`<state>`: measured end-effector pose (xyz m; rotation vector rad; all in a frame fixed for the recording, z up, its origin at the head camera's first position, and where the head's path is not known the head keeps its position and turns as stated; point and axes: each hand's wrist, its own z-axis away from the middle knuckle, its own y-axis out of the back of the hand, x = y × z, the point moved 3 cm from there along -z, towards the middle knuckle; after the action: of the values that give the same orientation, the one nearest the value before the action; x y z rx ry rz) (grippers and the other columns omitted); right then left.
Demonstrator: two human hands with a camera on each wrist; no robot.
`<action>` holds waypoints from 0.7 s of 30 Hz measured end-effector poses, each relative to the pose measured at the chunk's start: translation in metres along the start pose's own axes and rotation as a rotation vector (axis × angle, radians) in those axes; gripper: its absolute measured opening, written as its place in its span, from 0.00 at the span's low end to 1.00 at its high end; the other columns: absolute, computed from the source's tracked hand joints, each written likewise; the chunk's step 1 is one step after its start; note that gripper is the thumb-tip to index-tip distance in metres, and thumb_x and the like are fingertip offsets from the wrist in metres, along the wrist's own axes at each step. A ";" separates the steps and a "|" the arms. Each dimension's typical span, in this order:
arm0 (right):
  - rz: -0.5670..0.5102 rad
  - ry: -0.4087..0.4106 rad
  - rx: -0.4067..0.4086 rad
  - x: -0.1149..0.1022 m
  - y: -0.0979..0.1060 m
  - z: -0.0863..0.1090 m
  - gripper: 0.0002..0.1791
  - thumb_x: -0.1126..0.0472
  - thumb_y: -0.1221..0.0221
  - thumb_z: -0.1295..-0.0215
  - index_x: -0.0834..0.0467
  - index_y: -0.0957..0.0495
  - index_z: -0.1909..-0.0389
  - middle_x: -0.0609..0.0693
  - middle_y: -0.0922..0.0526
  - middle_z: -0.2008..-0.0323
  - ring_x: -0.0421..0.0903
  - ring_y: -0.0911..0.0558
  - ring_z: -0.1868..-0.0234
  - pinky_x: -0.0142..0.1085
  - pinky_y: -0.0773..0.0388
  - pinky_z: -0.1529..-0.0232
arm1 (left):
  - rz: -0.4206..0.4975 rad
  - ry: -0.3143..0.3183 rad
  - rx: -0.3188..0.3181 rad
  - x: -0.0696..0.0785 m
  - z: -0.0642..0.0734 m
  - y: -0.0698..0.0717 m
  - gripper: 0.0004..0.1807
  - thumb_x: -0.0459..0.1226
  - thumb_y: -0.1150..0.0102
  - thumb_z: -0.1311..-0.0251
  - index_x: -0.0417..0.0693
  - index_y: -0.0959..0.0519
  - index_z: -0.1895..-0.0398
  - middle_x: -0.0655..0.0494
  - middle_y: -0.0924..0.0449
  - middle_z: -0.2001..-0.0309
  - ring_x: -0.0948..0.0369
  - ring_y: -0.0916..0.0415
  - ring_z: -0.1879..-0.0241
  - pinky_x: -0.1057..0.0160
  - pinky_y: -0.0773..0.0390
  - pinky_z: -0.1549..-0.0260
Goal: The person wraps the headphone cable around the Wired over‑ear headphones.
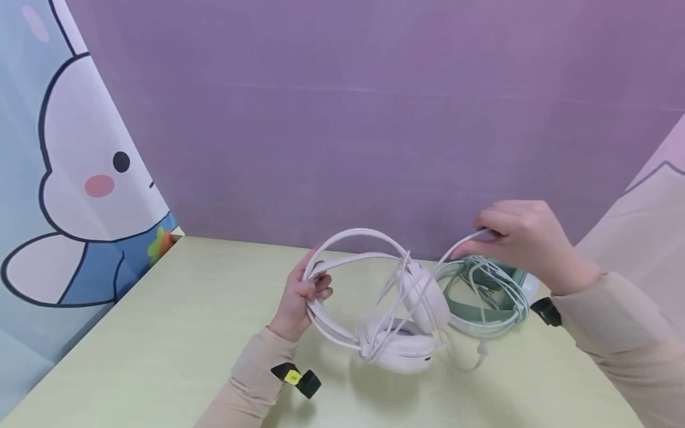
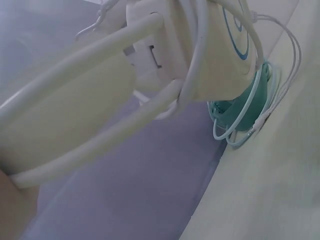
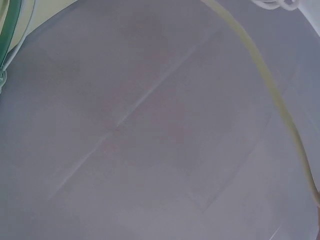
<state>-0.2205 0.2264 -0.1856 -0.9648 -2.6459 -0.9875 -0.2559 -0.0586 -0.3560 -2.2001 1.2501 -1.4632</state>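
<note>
White over-ear headphones [image 1: 428,297] hang above the table, tilted on their side, with their cable looped around the ear cups. My left hand [image 1: 297,294] grips them by the headband [image 1: 355,233]. To the right, my right hand [image 1: 516,235] pinches a stretch of the white cable [image 1: 455,245], raised above the ear cups. That cable also curves through the right wrist view, and the headband's two thin bars cross the left wrist view. Behind and below my right hand lie green headphones [image 1: 481,315] with a pale green cable [image 1: 484,273] coiled around them.
The pale yellow table [image 1: 214,309] meets a purple backdrop [image 1: 374,131] at its far edge. A cable plug [image 1: 483,348] dangles near the table in front of the green headphones. A cartoon-printed cloth [image 1: 80,160] hangs on the left.
</note>
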 end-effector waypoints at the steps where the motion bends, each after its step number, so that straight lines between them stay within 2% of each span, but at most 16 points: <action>1: -0.004 0.001 0.009 0.000 -0.001 -0.001 0.30 0.30 0.46 0.48 0.50 0.37 0.89 0.36 0.45 0.88 0.31 0.46 0.86 0.23 0.50 0.84 | 0.014 0.008 -0.027 0.000 0.000 -0.001 0.49 0.18 0.73 0.74 0.57 0.26 0.43 0.62 0.35 0.72 0.61 0.56 0.78 0.70 0.51 0.80; 9: -0.043 0.009 -0.005 -0.002 -0.004 -0.013 0.31 0.28 0.47 0.49 0.51 0.37 0.89 0.37 0.44 0.89 0.31 0.46 0.86 0.25 0.49 0.84 | 0.119 0.017 -0.238 0.003 0.000 -0.009 0.49 0.17 0.74 0.72 0.54 0.27 0.40 0.63 0.32 0.69 0.63 0.54 0.78 0.70 0.52 0.79; 16: -0.041 -0.008 -0.097 0.006 -0.007 -0.006 0.31 0.26 0.46 0.53 0.50 0.34 0.87 0.36 0.43 0.88 0.31 0.46 0.85 0.25 0.47 0.83 | 0.158 0.037 -0.278 0.010 0.001 -0.013 0.50 0.18 0.73 0.73 0.53 0.28 0.39 0.62 0.32 0.68 0.62 0.55 0.77 0.69 0.52 0.78; 21: -0.064 -0.032 -0.089 0.007 -0.013 -0.003 0.31 0.26 0.46 0.52 0.50 0.34 0.87 0.36 0.43 0.87 0.31 0.45 0.84 0.25 0.48 0.82 | 0.210 0.037 -0.309 0.014 0.003 -0.014 0.50 0.18 0.75 0.73 0.52 0.28 0.39 0.61 0.32 0.68 0.62 0.56 0.76 0.69 0.51 0.77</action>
<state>-0.2341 0.2203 -0.1881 -0.9272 -2.6953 -1.1223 -0.2442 -0.0609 -0.3402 -2.1444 1.7635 -1.3076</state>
